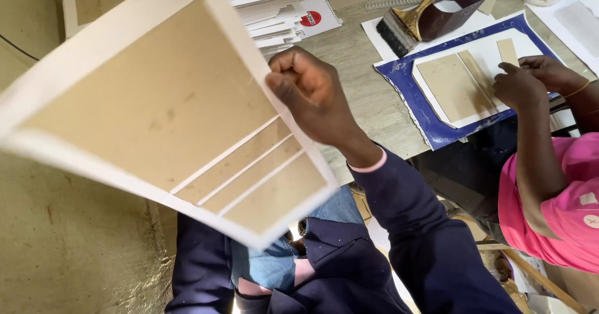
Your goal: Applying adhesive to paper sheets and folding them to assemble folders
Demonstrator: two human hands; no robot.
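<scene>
My right hand (pixel 312 96) is closed on the right edge of a large white sheet (pixel 112 36) and holds it up, tilted, in front of me. Brown cardboard panels are glued on the sheet: one big board (pixel 156 96) and three narrow strips (pixel 256 170) side by side below it. My left hand is hidden; only its dark blue sleeve (pixel 199 264) shows, running up behind the sheet's lower edge. My lap in blue jeans (pixel 268 264) lies below.
At right, a co-worker in a pink shirt (pixel 561 214) presses both hands (pixel 530 80) on cardboard pieces on a white sheet over a blue sheet (pixel 399 80). A wide glue brush (pixel 405 27), a stack of white sheets (pixel 268 8) and a spiral wire (pixel 393 2) lie on the grey table (pixel 362 83).
</scene>
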